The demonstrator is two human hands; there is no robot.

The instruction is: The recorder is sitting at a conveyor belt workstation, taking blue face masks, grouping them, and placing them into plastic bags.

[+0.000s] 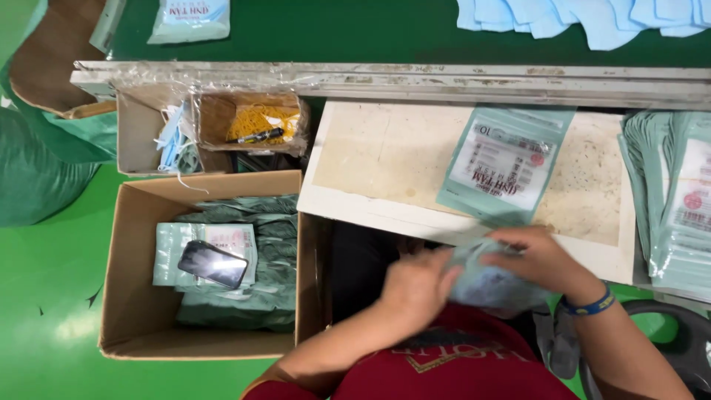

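Close to my body, below the white board's front edge, both hands hold a bundle of pale blue face masks (485, 285). My left hand (415, 285) grips its left side and my right hand (544, 259) covers its top right, with a blue wristband (589, 304) on that wrist. A teal and white flat pouch (503, 163) lies on the worn white board (378, 159) just beyond my right hand.
A cardboard box (133, 296) at left holds teal pouches with a dark phone (212, 263) on top. Behind it a small box (255, 122) holds yellow rubber bands and a pen. A stack of pouches (678, 200) sits at right. Loose blue masks (585, 18) lie on the green belt.
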